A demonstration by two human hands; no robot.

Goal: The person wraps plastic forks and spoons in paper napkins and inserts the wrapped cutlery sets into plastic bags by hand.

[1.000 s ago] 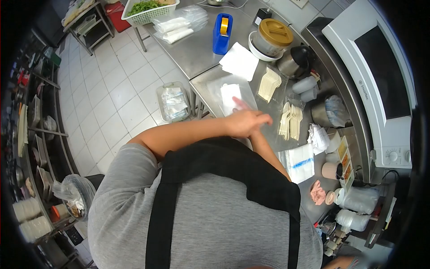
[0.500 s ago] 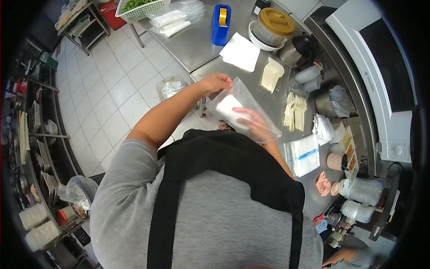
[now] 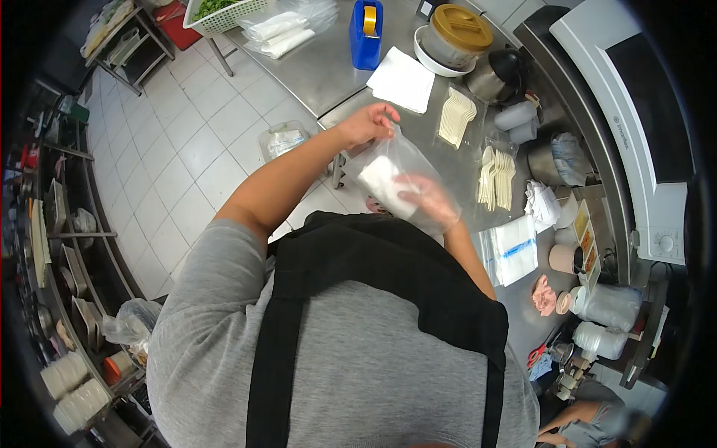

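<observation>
My left hand (image 3: pixel 371 125) pinches the top edge of a clear plastic bag (image 3: pixel 422 155) in front of my apron. Through the film I see my right hand (image 3: pixel 427 200), fingers against a folded white bundle (image 3: pixel 385 178) that looks like napkins or cloth. Whether that hand is inside the bag or behind it, I cannot tell for certain. On the steel counter beyond the bag lies a stack of white napkins (image 3: pixel 403 80). Cream plastic spoons lie in two groups, one stack (image 3: pixel 456 118) farther off and one bunch (image 3: pixel 496 178) closer in.
A blue tape dispenser (image 3: pixel 365 37) and a gold-lidded jar (image 3: pixel 461 33) stand at the back. Flat blue-striped plastic bags (image 3: pixel 511 252) lie right of my arm. The microwave (image 3: pixel 635 134) overhangs the right side. Another person's arm (image 3: pixel 571 422) shows at lower right.
My left hand has shifted slightly up and right with the bag's edge, and its fingers have lifted a little. My right hand stays at the white bundle as the bag bunches around it.
</observation>
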